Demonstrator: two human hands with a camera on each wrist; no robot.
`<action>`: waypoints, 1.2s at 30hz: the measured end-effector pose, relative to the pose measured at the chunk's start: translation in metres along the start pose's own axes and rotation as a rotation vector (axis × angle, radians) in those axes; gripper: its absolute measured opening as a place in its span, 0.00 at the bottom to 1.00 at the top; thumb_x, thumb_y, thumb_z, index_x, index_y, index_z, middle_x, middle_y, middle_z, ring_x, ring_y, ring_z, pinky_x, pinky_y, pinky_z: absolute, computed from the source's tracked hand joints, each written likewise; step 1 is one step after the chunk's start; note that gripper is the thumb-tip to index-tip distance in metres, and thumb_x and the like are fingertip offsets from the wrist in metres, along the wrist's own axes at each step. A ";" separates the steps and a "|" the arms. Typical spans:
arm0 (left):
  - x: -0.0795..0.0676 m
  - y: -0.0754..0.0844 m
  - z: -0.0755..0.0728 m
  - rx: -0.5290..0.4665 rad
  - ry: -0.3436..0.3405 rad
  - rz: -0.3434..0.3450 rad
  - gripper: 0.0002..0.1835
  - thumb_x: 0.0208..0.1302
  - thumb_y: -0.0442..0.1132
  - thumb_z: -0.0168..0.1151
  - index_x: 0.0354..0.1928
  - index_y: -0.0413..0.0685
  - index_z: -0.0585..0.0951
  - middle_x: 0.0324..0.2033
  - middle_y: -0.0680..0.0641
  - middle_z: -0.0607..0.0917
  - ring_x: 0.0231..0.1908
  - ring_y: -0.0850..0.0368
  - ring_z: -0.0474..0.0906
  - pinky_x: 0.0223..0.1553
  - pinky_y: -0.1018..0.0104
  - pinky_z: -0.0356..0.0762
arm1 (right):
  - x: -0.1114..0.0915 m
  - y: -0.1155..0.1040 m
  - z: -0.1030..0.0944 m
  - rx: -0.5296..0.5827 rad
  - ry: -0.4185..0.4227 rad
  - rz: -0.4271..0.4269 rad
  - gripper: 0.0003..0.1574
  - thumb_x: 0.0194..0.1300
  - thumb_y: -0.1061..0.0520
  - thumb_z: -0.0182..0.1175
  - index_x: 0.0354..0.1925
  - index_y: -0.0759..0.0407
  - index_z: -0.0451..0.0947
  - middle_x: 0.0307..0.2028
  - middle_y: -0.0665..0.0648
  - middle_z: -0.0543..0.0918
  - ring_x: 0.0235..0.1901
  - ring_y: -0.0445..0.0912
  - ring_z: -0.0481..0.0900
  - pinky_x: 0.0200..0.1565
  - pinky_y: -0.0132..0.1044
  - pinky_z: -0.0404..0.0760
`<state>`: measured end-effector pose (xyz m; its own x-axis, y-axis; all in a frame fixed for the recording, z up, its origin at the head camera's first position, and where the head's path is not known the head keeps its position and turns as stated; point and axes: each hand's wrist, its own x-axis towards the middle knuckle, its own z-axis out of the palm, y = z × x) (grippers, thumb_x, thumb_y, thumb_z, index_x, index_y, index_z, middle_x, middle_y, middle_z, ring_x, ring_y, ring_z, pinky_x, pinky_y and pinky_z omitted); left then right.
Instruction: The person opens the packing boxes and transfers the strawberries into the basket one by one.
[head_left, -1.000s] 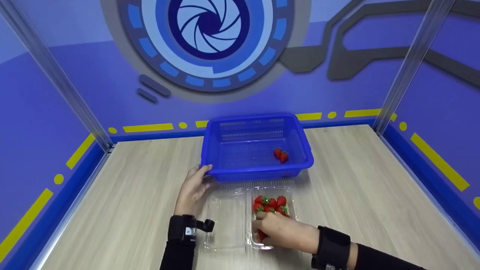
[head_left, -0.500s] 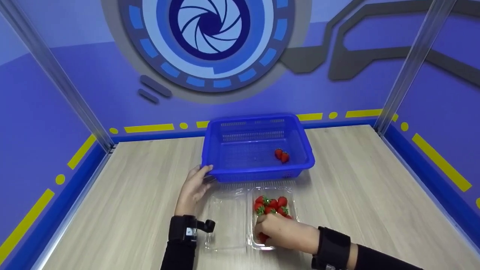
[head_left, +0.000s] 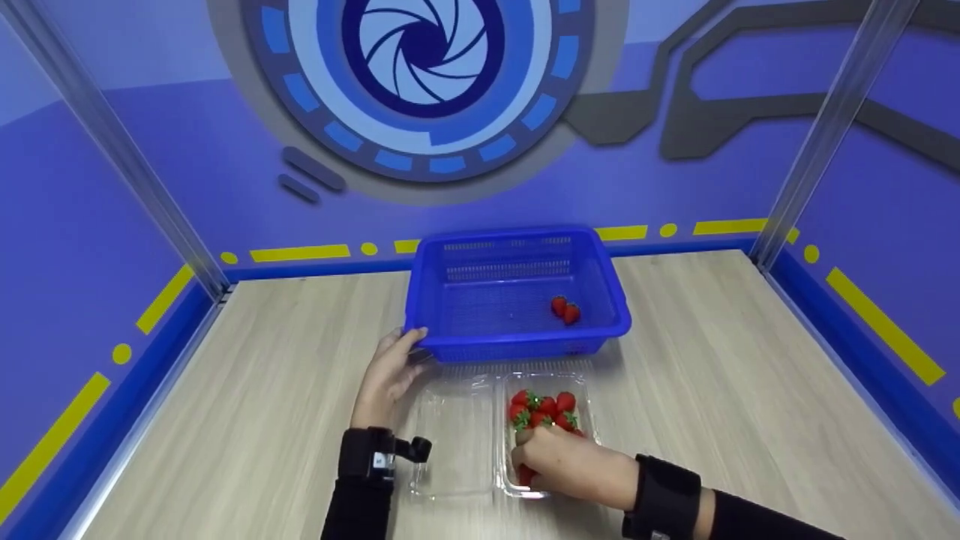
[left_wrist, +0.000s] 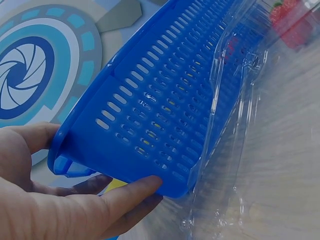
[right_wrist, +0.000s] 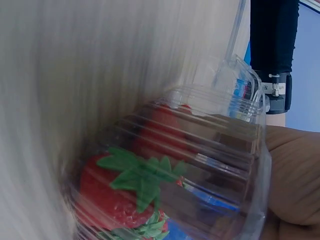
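Observation:
A blue plastic basket (head_left: 517, 341) stands near the back wall, with two strawberries (head_left: 565, 309) in its right part. At its front left corner my left hand (head_left: 388, 375) grips the basket, thumb over the rim and fingers against the outside, as the left wrist view shows. In front of it lies a clear hinged plastic box (head_left: 502, 480), its right half holding several strawberries (head_left: 541, 409). My right hand (head_left: 566, 461) reaches into that half with curled fingers around a strawberry (head_left: 526, 475); the fingertips are partly hidden. Through the box wall the right wrist view shows strawberries (right_wrist: 112, 192) with green leaves.
The box's transparent lid half (head_left: 454, 442) lies flat to the left, beside my left forearm. Under everything is a pale wooden table (head_left: 262, 420). Blue printed panels (head_left: 487, 202) enclose it at the back and both sides.
The scene shifts very slightly in the head view. Both hands, the basket and the strawberries otherwise keep their places.

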<state>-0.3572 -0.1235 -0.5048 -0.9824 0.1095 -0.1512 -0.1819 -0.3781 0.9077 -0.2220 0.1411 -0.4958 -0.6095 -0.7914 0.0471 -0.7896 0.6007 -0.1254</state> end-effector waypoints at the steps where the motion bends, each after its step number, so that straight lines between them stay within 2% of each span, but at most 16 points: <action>1: 0.000 0.000 0.000 -0.003 0.001 -0.002 0.28 0.76 0.33 0.52 0.71 0.27 0.60 0.63 0.26 0.71 0.59 0.38 0.73 0.69 0.40 0.67 | 0.000 0.000 0.000 -0.001 -0.004 0.007 0.11 0.48 0.66 0.73 0.25 0.52 0.82 0.25 0.45 0.78 0.25 0.34 0.74 0.25 0.22 0.69; 8: -0.001 0.001 0.000 0.004 0.005 -0.002 0.28 0.76 0.33 0.52 0.71 0.27 0.60 0.64 0.25 0.70 0.59 0.38 0.74 0.68 0.40 0.67 | 0.001 -0.001 -0.001 0.045 -0.029 0.053 0.12 0.49 0.67 0.72 0.23 0.54 0.79 0.24 0.46 0.76 0.24 0.34 0.71 0.24 0.24 0.69; 14: 0.000 0.001 0.000 0.009 0.008 0.005 0.26 0.76 0.33 0.52 0.69 0.27 0.61 0.58 0.31 0.76 0.56 0.40 0.75 0.68 0.40 0.67 | 0.000 0.001 -0.001 0.057 -0.045 0.066 0.12 0.50 0.65 0.73 0.24 0.54 0.79 0.24 0.46 0.77 0.23 0.35 0.70 0.24 0.25 0.69; 19: 0.000 0.001 0.000 0.005 -0.009 0.003 0.26 0.76 0.33 0.52 0.69 0.27 0.61 0.60 0.29 0.74 0.55 0.41 0.76 0.69 0.40 0.66 | -0.001 0.002 -0.005 0.076 -0.042 0.065 0.12 0.53 0.64 0.73 0.23 0.54 0.79 0.23 0.45 0.76 0.23 0.34 0.68 0.24 0.25 0.67; 23: 0.000 0.002 0.001 0.002 0.008 -0.003 0.25 0.75 0.33 0.52 0.68 0.28 0.63 0.55 0.33 0.78 0.52 0.43 0.77 0.68 0.39 0.67 | -0.002 0.003 -0.015 0.067 -0.007 0.061 0.12 0.54 0.63 0.73 0.24 0.55 0.78 0.23 0.45 0.74 0.23 0.34 0.68 0.23 0.24 0.68; 26: 0.000 0.001 0.001 0.003 0.015 -0.001 0.24 0.75 0.33 0.52 0.68 0.28 0.63 0.49 0.38 0.80 0.51 0.44 0.77 0.68 0.39 0.67 | -0.002 0.004 -0.028 0.044 0.034 0.065 0.11 0.54 0.61 0.75 0.27 0.55 0.79 0.26 0.46 0.76 0.25 0.35 0.71 0.25 0.25 0.73; 29: 0.000 0.001 0.001 -0.002 0.015 0.004 0.24 0.75 0.33 0.52 0.67 0.28 0.63 0.49 0.38 0.80 0.51 0.43 0.77 0.68 0.38 0.66 | -0.004 0.006 -0.041 0.088 0.072 0.081 0.10 0.53 0.63 0.75 0.30 0.55 0.82 0.30 0.47 0.79 0.29 0.36 0.76 0.29 0.26 0.77; 33: 0.000 0.000 0.001 -0.007 0.022 0.005 0.24 0.75 0.33 0.53 0.67 0.28 0.63 0.53 0.33 0.78 0.53 0.41 0.77 0.68 0.39 0.66 | -0.007 0.008 -0.059 0.117 0.138 0.080 0.10 0.54 0.67 0.73 0.36 0.59 0.84 0.32 0.52 0.81 0.33 0.40 0.81 0.32 0.27 0.82; 36: 0.001 0.000 0.001 -0.009 0.017 0.004 0.25 0.75 0.32 0.53 0.68 0.28 0.63 0.59 0.28 0.75 0.55 0.40 0.76 0.68 0.39 0.66 | -0.010 0.011 -0.072 0.073 0.205 0.078 0.11 0.54 0.68 0.73 0.37 0.61 0.84 0.32 0.53 0.82 0.32 0.42 0.82 0.32 0.28 0.83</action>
<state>-0.3579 -0.1225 -0.5049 -0.9836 0.0927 -0.1546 -0.1787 -0.3867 0.9048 -0.2293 0.1636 -0.4266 -0.6762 -0.6987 0.2337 -0.7367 0.6435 -0.2078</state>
